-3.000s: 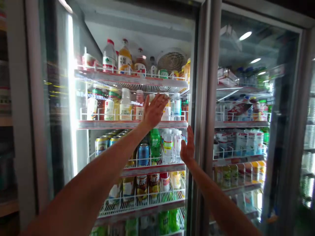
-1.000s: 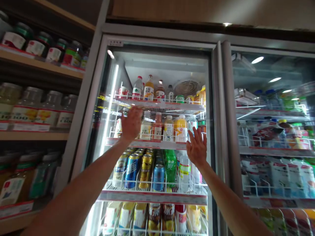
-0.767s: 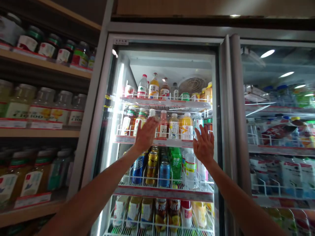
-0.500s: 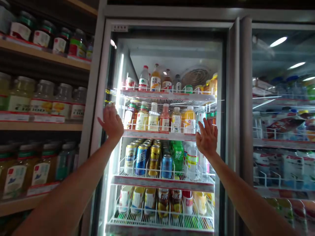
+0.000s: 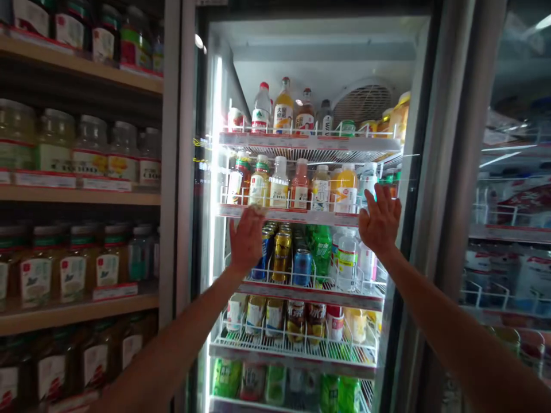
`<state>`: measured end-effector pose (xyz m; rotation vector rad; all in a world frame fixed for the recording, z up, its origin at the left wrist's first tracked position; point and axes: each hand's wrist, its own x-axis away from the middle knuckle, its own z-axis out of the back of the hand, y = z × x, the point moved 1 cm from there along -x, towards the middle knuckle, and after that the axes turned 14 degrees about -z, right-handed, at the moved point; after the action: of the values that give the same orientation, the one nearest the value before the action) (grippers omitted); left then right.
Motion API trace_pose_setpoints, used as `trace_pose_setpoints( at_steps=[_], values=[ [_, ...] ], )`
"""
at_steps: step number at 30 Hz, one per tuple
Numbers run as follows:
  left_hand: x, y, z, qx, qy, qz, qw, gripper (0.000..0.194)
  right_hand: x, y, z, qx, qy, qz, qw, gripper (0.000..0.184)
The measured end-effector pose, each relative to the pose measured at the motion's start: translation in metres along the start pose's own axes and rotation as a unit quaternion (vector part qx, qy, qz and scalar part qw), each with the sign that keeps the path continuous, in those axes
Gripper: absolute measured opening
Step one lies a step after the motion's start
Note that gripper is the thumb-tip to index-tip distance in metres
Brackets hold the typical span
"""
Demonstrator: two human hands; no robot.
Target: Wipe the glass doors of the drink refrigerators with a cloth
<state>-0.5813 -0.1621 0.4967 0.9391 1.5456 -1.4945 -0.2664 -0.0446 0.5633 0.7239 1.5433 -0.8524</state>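
My left hand [image 5: 247, 240] is lifted at the closed glass door of a drinks fridge [image 5: 301, 37], fingers stretched and blurred, over the left part of the bottle and can shelves. A small pale patch shows at its fingertips; I cannot tell what it is. My right hand [image 5: 381, 221] lies open against the right side of the glass, fingers spread. Behind the glass stand an orange juice bottle [image 5: 346, 188], a pink drink bottle [image 5: 300, 183], gold cans [image 5: 282, 257] and a blue can [image 5: 302, 268]. Neither hand visibly grips a bottle or can.
Wooden shelves [image 5: 81, 195] with several labelled bottles [image 5: 37, 278] stand on the left. A metal door frame [image 5: 458, 155] runs upright on the right, beside a second glass-fronted fridge [image 5: 516, 232]. Inside the near fridge are wire shelves [image 5: 310, 140] and a round fan grille [image 5: 364, 108].
My left hand has swept back and forth across the glass, last moving right and down from the left frame. My right hand stays on the right side. The view has shifted downward.
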Motion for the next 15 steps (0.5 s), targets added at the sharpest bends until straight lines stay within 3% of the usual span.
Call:
trace_pose_setpoints(
  at_steps=[2, 4, 8, 10, 12, 15],
  values=[
    [0.005, 0.024, -0.004, 0.036, -0.060, -0.143, 0.987, 0.042, 0.000, 0.001, 0.001, -0.006, 0.001, 0.003, 1.000, 0.048],
    [0.010, 0.021, 0.000, 0.030, -0.056, -0.168, 0.984, 0.043, 0.000, 0.001, 0.001, -0.009, -0.001, 0.003, 1.000, 0.048],
    [0.019, -0.023, 0.015, -0.046, 0.067, 0.056, 0.995, 0.046, 0.000, 0.001, 0.001, -0.007, -0.012, -0.004, 1.000, 0.048],
    [0.021, -0.019, 0.013, -0.047, 0.070, 0.101, 0.991, 0.047, 0.000, 0.001, 0.001, -0.005, -0.017, -0.006, 1.000, 0.048],
    [0.021, 0.007, 0.005, -0.020, 0.021, 0.055, 0.998, 0.045, 0.000, 0.001, 0.002, -0.005, -0.017, -0.005, 1.000, 0.048],
    [0.024, 0.037, -0.006, 0.044, -0.070, -0.090, 0.992, 0.039, 0.000, 0.002, 0.003, -0.011, -0.012, -0.001, 1.000, 0.047]
  ],
)
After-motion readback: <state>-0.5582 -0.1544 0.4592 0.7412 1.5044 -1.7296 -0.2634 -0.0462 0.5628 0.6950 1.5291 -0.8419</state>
